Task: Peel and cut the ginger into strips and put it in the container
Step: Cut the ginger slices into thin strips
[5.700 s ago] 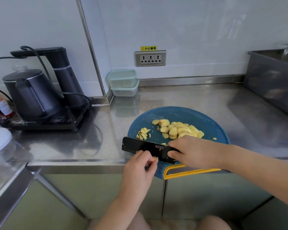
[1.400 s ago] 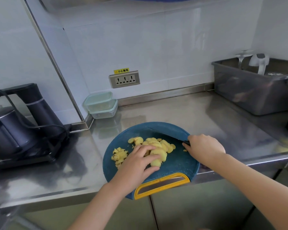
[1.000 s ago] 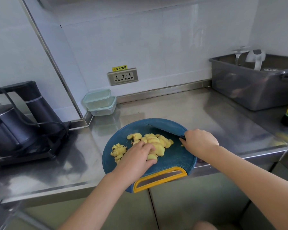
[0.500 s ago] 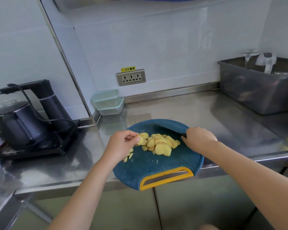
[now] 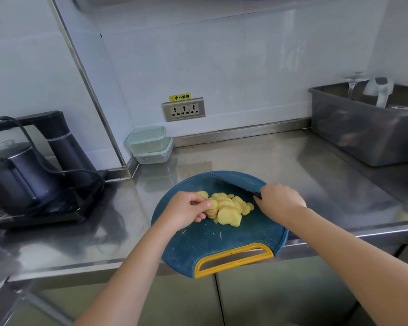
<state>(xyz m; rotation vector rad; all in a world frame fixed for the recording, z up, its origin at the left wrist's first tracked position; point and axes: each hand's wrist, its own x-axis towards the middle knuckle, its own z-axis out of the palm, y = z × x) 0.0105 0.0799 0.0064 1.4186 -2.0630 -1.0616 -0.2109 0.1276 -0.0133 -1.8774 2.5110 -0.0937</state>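
A heap of yellow ginger slices [image 5: 229,208] lies in the middle of the round blue cutting board [image 5: 222,241] with a yellow handle. My left hand [image 5: 186,209] sits at the heap's left side, its curled fingers holding slices there. My right hand [image 5: 279,201] grips the handle of a dark knife [image 5: 233,182], whose blade rests on the board behind the heap. Two stacked clear containers [image 5: 150,144] with pale green lids stand against the back wall.
A black kettle [image 5: 17,177] and its stand with cables occupy the left of the steel counter [image 5: 316,184]. A grey bin [image 5: 368,132] stands at the back right. The board's handle overhangs the counter's front edge. A wall socket [image 5: 183,109] is behind.
My left hand has gathered the small separate pile from the board's left into the main heap. The knife in my right hand has stayed behind the heap.
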